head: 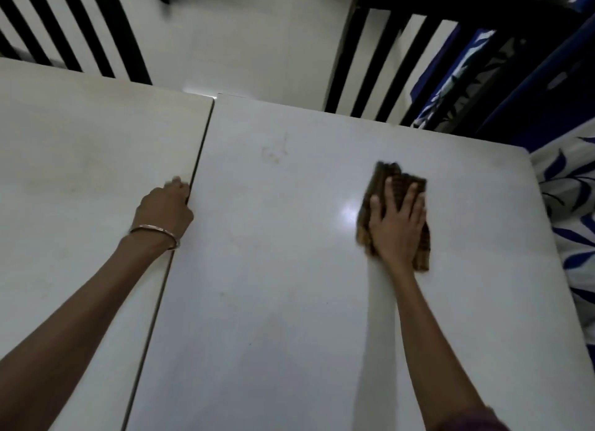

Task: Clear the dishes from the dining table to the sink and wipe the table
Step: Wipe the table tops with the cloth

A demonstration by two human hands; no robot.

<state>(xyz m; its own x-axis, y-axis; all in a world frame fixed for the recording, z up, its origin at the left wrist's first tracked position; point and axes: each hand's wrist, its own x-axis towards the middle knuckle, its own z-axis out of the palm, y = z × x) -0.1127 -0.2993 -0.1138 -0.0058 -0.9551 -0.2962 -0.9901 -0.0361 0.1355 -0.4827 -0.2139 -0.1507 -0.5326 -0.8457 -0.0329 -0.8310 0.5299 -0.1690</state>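
The white dining table (273, 269) fills most of the view, split by a dark seam (193, 179) between two tops. A brown checked cloth (388, 176) lies flat on the right top. My right hand (397, 221) presses on it with straight, spread fingers. My left hand (167, 208), with a bangle on the wrist, rests at the seam with its fingers curled down; I cannot see whether they hook into the gap. A faint yellowish stain (273, 153) shows on the table beyond the hands. No dishes are in view.
Two dark slatted chairs stand at the far edge, one at the left (74, 34) and one at the right (380, 63). Blue and white patterned fabric (570, 211) lies along the table's right edge. Pale floor tiles (251, 37) show between the chairs.
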